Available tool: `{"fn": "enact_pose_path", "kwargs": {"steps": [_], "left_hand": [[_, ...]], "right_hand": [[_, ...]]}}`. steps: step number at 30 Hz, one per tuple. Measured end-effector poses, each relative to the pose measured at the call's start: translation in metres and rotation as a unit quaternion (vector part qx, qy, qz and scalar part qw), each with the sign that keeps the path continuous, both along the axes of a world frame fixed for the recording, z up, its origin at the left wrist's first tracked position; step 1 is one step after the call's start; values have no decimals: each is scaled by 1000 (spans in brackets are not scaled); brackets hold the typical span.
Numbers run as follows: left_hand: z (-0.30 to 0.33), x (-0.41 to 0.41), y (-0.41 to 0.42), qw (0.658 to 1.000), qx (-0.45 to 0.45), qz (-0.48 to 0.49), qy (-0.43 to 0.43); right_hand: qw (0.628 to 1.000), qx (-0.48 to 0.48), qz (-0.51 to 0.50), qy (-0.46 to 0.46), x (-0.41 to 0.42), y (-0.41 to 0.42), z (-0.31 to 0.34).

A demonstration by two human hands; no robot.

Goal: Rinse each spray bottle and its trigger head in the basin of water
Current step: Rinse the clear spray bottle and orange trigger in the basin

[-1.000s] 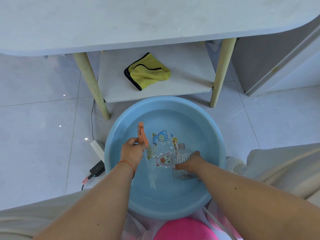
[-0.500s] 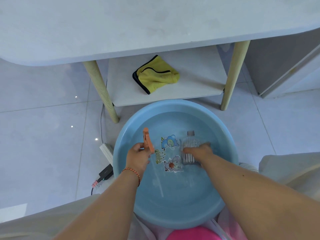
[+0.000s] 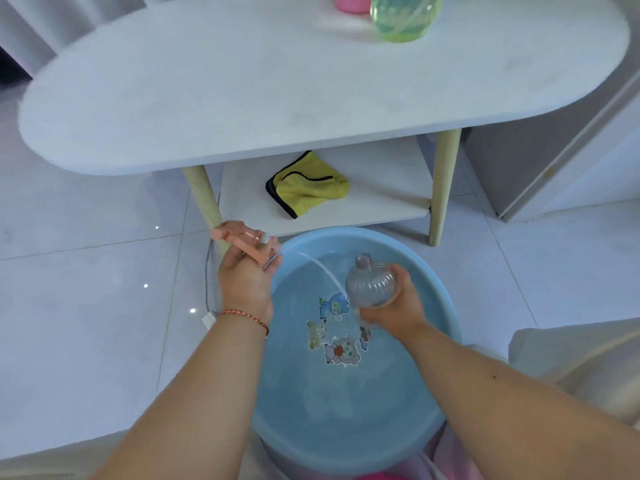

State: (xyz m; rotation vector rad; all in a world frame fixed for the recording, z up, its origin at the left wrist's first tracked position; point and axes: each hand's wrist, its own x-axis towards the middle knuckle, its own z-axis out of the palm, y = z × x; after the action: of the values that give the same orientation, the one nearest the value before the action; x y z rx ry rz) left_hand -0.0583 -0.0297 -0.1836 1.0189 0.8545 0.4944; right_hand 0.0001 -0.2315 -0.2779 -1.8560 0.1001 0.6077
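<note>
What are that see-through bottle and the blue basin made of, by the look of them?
Bottle: probably thin clear plastic; it is transparent, ribbed and has a moulded screw neck. Basin: likely smooth, glossy plastic; even pale blue colour, rolled rim, cartoon stickers on its floor.

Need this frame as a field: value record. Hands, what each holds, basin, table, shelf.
left hand: grips orange trigger head, its dip tube trailing over the basin
right hand: holds clear ribbed bottle above the water, neck up
basin: blue, water inside, cartoon stickers on bottom
table: green bottle at far edge
shelf: yellow cloth
</note>
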Motion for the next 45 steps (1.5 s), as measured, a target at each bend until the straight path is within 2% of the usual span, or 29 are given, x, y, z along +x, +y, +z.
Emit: {"fn": "enact_pose_path", "kwargs": {"steps": [7,13,18,22,26,28,31,33,40,45], "left_hand": [[62,-6,-4,986,44,-7,-158],[90,-21,-15,969,178,-31,-166],[99,-29,-20,957,225,-58,-176],[100,-38,-25,953,254,-79,-148],[101,-43,-31,966,175,-134,-133],[100,-41,-37,970,171,-156,-76],[98,-38,-42,961,213,-175,8],[98,-36,-43,958,217,-183,32],[103,-33,-42,965,185,-184,26],[115,-31,-36,960,177,-216,0]], "right_hand": [[997,22,46,-57,-24,-4,31],[995,43,52,-80,-32,0,58],[994,47,69,-70,-41,3,75],[994,40,62,-80,-45,5,87],[993,39,71,-91,-46,7,98],[989,39,84,-115,-48,9,106],[980,27,104,-165,-53,16,117],[972,11,116,-206,-57,21,125],[947,-57,117,-294,-69,22,154],[953,-51,115,-277,-68,21,174]]}}
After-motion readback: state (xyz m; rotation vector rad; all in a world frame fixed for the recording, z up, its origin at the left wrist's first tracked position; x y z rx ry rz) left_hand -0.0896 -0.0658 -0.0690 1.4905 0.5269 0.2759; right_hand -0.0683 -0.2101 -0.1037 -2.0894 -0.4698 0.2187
